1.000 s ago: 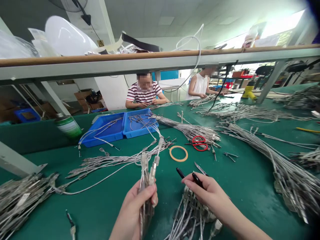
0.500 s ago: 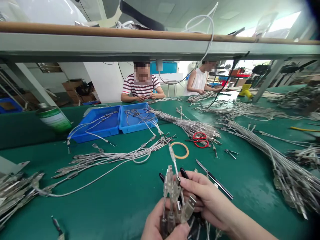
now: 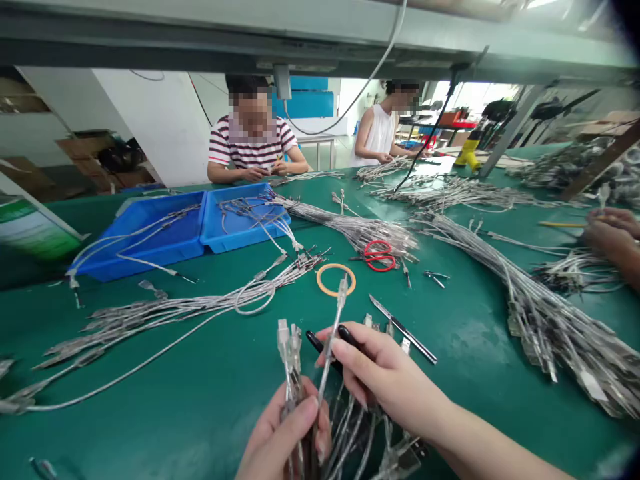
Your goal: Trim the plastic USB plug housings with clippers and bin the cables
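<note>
My left hand (image 3: 283, 433) is closed around a bundle of clear-sheathed USB cables (image 3: 289, 347), their plugs pointing up above the fingers. To its right, my right hand (image 3: 383, 370) pinches one cable with a slim translucent connector (image 3: 342, 292) that stands upright, apart from the bundle; its lower part runs to my left thumb. Two black handle ends of a tool (image 3: 316, 343) stick out from the same right hand; the tool's working end is hidden. More cables (image 3: 350, 427) hang below and behind the hands, with several USB plugs (image 3: 369, 321) showing past the right knuckles.
A craft knife (image 3: 404, 330), a tan tape ring (image 3: 320, 281) and red-handled scissors (image 3: 379, 256) lie ahead. Cable bundles lie left (image 3: 165, 307) and right (image 3: 500, 267). Two blue trays (image 3: 150, 257) stand back left. Co-workers sit opposite; another person's hand (image 3: 613, 230) is at right.
The view has swung right and down. One cable now stands separate from the bundle in my right fingers, where the plugs were crowded between both hands. Another person's hand has appeared at right.
</note>
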The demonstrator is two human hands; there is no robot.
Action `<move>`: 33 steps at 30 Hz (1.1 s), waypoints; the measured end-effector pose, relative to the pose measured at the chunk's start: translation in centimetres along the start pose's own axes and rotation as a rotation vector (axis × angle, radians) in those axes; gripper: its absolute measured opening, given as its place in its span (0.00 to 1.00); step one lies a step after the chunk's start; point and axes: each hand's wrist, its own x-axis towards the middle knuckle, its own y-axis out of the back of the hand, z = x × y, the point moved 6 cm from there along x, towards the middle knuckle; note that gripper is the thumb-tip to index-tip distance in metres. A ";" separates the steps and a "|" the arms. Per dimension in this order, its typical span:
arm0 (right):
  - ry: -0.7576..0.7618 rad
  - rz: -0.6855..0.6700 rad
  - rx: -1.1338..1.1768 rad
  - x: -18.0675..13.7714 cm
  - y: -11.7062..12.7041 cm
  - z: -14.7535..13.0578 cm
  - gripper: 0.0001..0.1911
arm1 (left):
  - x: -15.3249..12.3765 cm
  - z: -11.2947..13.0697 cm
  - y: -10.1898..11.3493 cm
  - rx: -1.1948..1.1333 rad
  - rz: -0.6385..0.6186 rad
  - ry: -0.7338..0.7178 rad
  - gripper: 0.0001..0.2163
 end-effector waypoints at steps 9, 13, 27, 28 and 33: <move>0.234 0.259 -1.026 -1.4 3.5 -3.4 0.14 | -1.5 1.1 -0.5 -0.010 0.025 -0.056 0.06; 0.409 -0.068 -1.177 -4.4 2.0 -3.2 0.07 | -1.5 1.7 -0.4 -0.134 0.046 -0.094 0.14; 0.298 -0.189 -0.937 -6.3 1.9 -3.0 0.08 | -2.1 1.4 -1.2 0.446 -0.084 -0.103 0.12; 0.277 -0.155 -0.884 -5.9 1.8 -3.6 0.07 | -2.1 1.4 -1.4 0.449 -0.120 -0.111 0.13; 0.267 -0.085 -0.646 -3.5 0.5 -4.8 0.06 | -2.4 1.7 -1.7 0.282 -0.194 -0.098 0.15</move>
